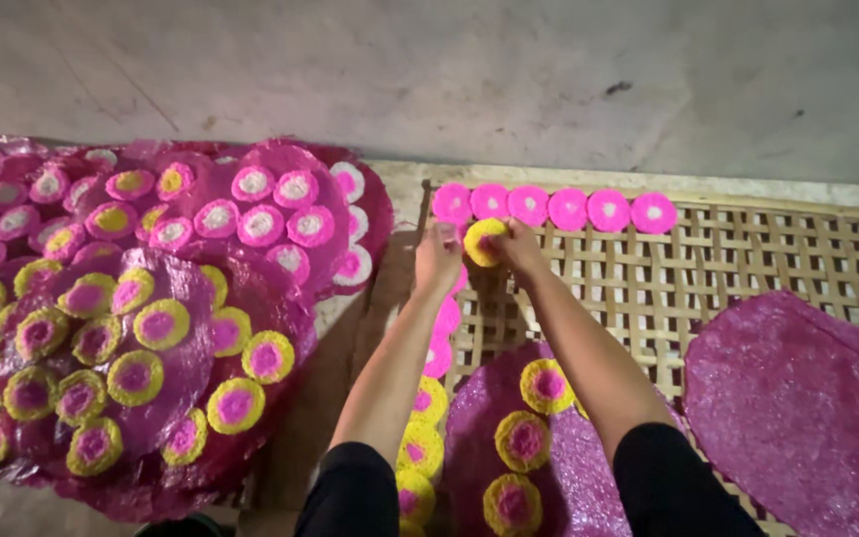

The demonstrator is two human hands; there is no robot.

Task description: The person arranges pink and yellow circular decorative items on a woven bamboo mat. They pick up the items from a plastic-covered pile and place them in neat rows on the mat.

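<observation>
Both my hands reach forward over a woven bamboo rack (748, 259). My left hand (437, 259) and my right hand (517, 247) together pinch a small round yellow disc with a pink centre (483, 241), held just below a row of several pink discs with white centres (569, 209) along the rack's far edge. More pink discs (443, 333) run down the rack's left edge under my left forearm. Near me a purple round sheet (569, 467) carries yellow-and-pink discs (546, 386).
A bare purple sheet (807, 408) lies on the rack at right. At left, stacked purple sheets hold many yellow-rimmed discs (136, 378) and pink-and-white discs (260, 225). Grey concrete floor (449, 80) lies beyond.
</observation>
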